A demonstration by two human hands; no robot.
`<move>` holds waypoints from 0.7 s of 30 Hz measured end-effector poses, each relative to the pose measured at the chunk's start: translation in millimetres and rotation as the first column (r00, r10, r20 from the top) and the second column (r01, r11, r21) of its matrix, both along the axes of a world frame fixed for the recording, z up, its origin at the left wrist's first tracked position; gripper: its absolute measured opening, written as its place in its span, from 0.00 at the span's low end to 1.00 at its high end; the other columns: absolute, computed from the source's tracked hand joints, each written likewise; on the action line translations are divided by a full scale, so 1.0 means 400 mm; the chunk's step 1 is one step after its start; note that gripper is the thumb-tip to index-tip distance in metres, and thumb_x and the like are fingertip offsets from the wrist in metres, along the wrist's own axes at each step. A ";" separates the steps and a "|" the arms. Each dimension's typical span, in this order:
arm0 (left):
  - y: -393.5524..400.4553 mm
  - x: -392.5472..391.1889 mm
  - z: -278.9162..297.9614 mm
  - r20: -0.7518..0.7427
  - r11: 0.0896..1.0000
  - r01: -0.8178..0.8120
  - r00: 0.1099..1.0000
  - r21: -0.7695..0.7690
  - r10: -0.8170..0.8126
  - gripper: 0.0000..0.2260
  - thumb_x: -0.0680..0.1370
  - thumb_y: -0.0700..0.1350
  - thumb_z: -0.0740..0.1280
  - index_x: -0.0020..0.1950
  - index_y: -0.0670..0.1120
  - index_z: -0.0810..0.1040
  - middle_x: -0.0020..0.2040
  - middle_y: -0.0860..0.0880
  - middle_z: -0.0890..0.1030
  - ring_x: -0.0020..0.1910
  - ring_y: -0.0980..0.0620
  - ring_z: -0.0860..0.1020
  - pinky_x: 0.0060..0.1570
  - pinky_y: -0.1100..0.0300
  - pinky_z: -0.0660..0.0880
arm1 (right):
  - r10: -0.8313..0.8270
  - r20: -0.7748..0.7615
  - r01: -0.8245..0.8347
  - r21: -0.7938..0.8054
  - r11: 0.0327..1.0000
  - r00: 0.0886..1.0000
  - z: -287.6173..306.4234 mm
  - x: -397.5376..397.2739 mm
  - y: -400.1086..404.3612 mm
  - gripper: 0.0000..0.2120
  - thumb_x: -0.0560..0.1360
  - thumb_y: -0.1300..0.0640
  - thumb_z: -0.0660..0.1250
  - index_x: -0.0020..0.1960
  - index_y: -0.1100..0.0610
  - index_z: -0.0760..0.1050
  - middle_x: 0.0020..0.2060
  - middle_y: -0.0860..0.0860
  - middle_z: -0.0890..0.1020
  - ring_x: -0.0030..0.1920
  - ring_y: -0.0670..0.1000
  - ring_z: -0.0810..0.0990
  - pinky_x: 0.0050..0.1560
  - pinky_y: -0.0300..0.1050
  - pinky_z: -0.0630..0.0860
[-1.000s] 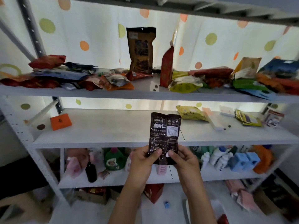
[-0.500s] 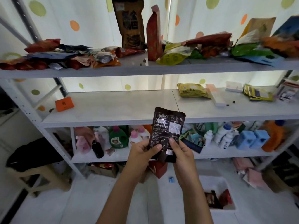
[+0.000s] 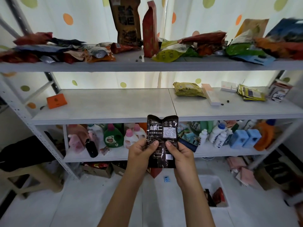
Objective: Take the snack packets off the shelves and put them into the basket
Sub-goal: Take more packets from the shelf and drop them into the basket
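A dark brown snack packet (image 3: 162, 130) with white lettering stands upright in front of the middle shelf's edge. My left hand (image 3: 141, 151) pinches its lower left side with thumb on the front. My right hand (image 3: 180, 153) pinches its lower right side the same way. A white basket (image 3: 213, 181) sits on the floor at the lower right, with a few dark and red packets inside. Many snack packets (image 3: 168, 53) lie heaped along the top shelf (image 3: 147, 65); a yellow-green packet (image 3: 188, 89) lies on the middle shelf (image 3: 114, 105).
An orange box (image 3: 56, 101) sits at the middle shelf's left, a long pink-white box (image 3: 211, 97) and small cartons at its right. Detergent bottles (image 3: 113, 136) crowd the lower shelf. A beige stool (image 3: 27, 176) with dark cloth stands at left; boxes and pink packs lie on the floor.
The view has tilted down and the packet with both hands has dropped from the middle shelf's height to below its edge. The basket has come into view.
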State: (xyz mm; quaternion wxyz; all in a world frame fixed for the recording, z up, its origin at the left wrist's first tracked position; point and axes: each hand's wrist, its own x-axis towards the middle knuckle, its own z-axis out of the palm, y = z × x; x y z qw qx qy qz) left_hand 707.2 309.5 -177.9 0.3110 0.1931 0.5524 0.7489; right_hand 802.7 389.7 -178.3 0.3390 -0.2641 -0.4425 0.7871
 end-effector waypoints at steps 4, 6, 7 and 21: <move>-0.003 0.003 0.004 -0.002 1.000 0.010 1.000 0.007 -0.010 0.09 0.76 0.37 0.68 0.55 0.36 0.81 0.48 0.39 0.85 0.47 0.41 0.84 0.45 0.53 0.82 | -0.012 -0.006 0.012 -0.022 1.000 1.000 -0.005 0.002 0.001 0.12 0.76 0.62 0.68 0.58 0.64 0.80 0.50 0.62 0.85 0.50 0.61 0.84 0.48 0.51 0.81; 0.001 -0.001 0.002 -0.033 1.000 -0.002 0.999 -0.008 0.002 0.08 0.76 0.37 0.69 0.54 0.37 0.81 0.47 0.40 0.85 0.46 0.42 0.84 0.43 0.55 0.82 | -0.032 0.007 0.032 -0.012 0.999 0.999 -0.006 -0.003 -0.005 0.11 0.76 0.62 0.69 0.58 0.63 0.80 0.49 0.61 0.85 0.50 0.60 0.85 0.46 0.50 0.81; 0.003 -0.003 -0.001 -0.050 1.000 -0.024 0.998 -0.017 0.023 0.07 0.76 0.37 0.70 0.53 0.38 0.82 0.46 0.41 0.85 0.45 0.43 0.84 0.43 0.56 0.82 | -0.053 0.021 0.053 0.001 0.999 0.998 -0.009 -0.005 -0.008 0.11 0.76 0.61 0.69 0.58 0.62 0.81 0.49 0.60 0.86 0.49 0.58 0.85 0.45 0.48 0.81; -0.012 0.002 0.008 -0.279 0.972 0.011 0.957 -0.236 -0.078 0.12 0.82 0.50 0.60 0.64 0.55 0.75 0.60 0.58 0.79 0.60 0.62 0.75 0.52 0.75 0.71 | 0.004 0.172 -0.027 0.134 0.991 0.985 0.006 -0.015 -0.030 0.19 0.82 0.45 0.57 0.57 0.53 0.82 0.50 0.49 0.86 0.55 0.47 0.83 0.58 0.51 0.79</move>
